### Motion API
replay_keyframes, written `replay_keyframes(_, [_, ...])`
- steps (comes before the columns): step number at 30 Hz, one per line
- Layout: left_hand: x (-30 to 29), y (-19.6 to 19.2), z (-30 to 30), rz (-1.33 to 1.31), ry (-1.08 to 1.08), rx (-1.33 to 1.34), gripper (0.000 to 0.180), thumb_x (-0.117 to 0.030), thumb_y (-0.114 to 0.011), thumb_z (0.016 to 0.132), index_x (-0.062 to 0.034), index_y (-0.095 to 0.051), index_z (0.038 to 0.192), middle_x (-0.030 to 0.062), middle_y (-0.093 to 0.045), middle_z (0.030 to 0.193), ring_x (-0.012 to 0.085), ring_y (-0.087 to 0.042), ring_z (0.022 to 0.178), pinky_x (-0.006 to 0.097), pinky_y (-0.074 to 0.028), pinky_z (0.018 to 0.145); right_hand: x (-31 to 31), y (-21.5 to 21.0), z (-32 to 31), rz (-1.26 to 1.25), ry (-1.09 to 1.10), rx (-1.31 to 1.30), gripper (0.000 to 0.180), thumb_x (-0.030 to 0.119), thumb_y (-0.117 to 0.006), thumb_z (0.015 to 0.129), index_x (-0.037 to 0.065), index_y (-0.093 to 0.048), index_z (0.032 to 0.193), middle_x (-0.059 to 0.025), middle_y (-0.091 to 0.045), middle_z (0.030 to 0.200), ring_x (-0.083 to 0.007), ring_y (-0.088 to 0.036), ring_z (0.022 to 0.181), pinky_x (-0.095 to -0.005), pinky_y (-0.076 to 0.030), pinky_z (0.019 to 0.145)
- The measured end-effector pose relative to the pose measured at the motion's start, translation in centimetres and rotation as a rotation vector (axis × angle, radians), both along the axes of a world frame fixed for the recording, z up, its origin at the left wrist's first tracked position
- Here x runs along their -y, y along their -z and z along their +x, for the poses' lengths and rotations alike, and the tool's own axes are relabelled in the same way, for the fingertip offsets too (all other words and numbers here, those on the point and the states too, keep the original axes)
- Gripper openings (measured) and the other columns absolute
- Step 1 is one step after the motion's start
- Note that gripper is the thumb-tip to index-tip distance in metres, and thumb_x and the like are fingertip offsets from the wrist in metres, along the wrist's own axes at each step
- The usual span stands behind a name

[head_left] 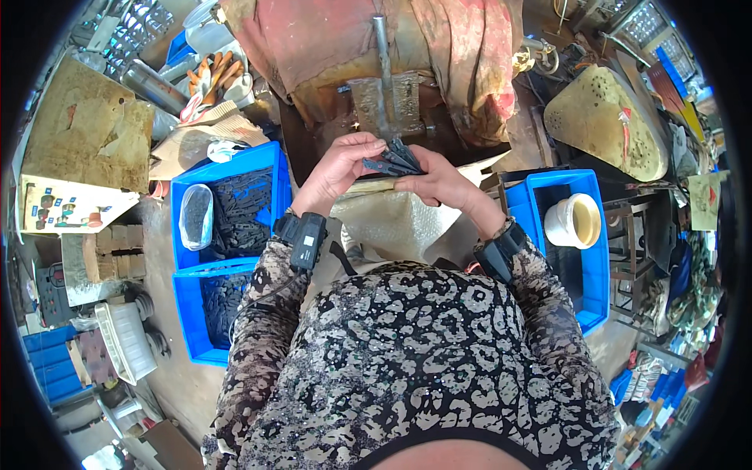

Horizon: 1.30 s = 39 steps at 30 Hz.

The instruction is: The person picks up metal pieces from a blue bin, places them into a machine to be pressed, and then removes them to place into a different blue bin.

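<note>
In front of my chest both hands meet over a small bundle of dark, flat, narrow pieces [401,157], which look like metal parts. My right hand [445,186] is closed round the bundle from the right. The fingers of my left hand [341,166] are pinched at the left ends of the pieces, seemingly gripping one. Just beyond the hands stands a machine with an upright metal rod [381,47] and a worn metal plate [403,102]. More dark pieces fill a blue bin [178,223] on my left and a second blue bin [182,313] nearer to me.
Stained cloth [313,47] drapes over the machine. On my right, a blue bin [597,290] carries a white tub [562,223]. A panel with knobs [117,210] stands at the left, and orange gloves [211,78] lie at the back left. Bubble wrap [384,223] spreads below my hands.
</note>
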<state>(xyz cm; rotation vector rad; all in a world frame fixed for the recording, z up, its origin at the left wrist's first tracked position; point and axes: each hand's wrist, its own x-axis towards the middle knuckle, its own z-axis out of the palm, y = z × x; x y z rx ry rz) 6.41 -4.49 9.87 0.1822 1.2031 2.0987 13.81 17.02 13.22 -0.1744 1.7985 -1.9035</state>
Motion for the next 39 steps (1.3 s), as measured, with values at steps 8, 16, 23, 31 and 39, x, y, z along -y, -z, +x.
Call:
replay_keyframes(8, [-0.6, 0.2, 0.4, 0.096, 0.063, 0.262, 0.012, -0.012, -0.064, 0.092, -0.0034, -0.063, 0.1, 0.0088, -0.069, 0.097, 0.0208, -0.068, 0.091, 0.035, -0.055, 0.085, -0.6, 1.3, 0.8, 0.024, -0.038, -0.043, 0.026, 0.021, -0.06, 0.096, 0.003, -0.051, 0.112, -0.0009, -0.055, 0.067, -0.0054, -0.048, 0.045, -0.021, -0.041, 0.041])
replay_keyframes(16, [-0.6, -0.7, 1.8, 0.003, -0.014, 0.206, 0.014, -0.015, -0.066, 0.091, -0.0045, -0.064, 0.099, 0.0078, -0.068, 0.098, 0.0182, -0.067, 0.091, 0.032, -0.055, 0.083, 0.1, 1.2, 0.7, -0.117, 0.064, -0.011, 0.026, 0.028, -0.053, 0.1, 0.003, -0.052, 0.11, -0.0013, -0.055, 0.069, -0.0058, -0.049, 0.048, -0.0214, -0.041, 0.044])
replay_keyframes(23, [-1.5, -0.8, 3.3, -0.267, -0.35, -0.37, 0.02, -0.021, -0.074, 0.085, -0.0034, -0.065, 0.083, 0.0048, -0.067, 0.081, 0.0142, -0.064, 0.076, 0.03, -0.052, 0.067, 0.7, 1.4, 0.7, -0.152, 0.095, 0.217, 0.032, 0.034, -0.049, 0.102, 0.006, -0.055, 0.114, 0.0042, -0.044, 0.068, -0.0037, -0.032, 0.047, -0.0193, -0.024, 0.04])
replay_keyframes(31, [0.7, 1.6, 3.0, -0.588, -0.679, -0.478, 0.031, -0.033, -0.078, 0.077, -0.0052, -0.065, 0.077, 0.0113, -0.066, 0.075, 0.0229, -0.064, 0.069, 0.034, -0.051, 0.065, 0.6, 2.2, -1.0, -0.193, 0.266, 0.154, 0.028, 0.026, -0.058, 0.097, 0.005, -0.053, 0.116, 0.0017, -0.045, 0.074, -0.0083, -0.042, 0.057, -0.0234, -0.033, 0.048])
replay_keyframes(39, [4.3, 5.3, 3.7, -0.833, -0.706, -0.771, 0.01, -0.015, -0.069, 0.084, -0.0056, -0.068, 0.087, 0.0157, -0.068, 0.085, 0.0339, -0.067, 0.079, 0.04, -0.054, 0.069, -5.4, 7.5, -8.0, 0.535, 0.434, -0.231, 0.015, 0.01, -0.054, 0.093, 0.005, -0.052, 0.108, -0.0029, -0.051, 0.072, -0.0131, -0.049, 0.056, -0.0283, -0.044, 0.052])
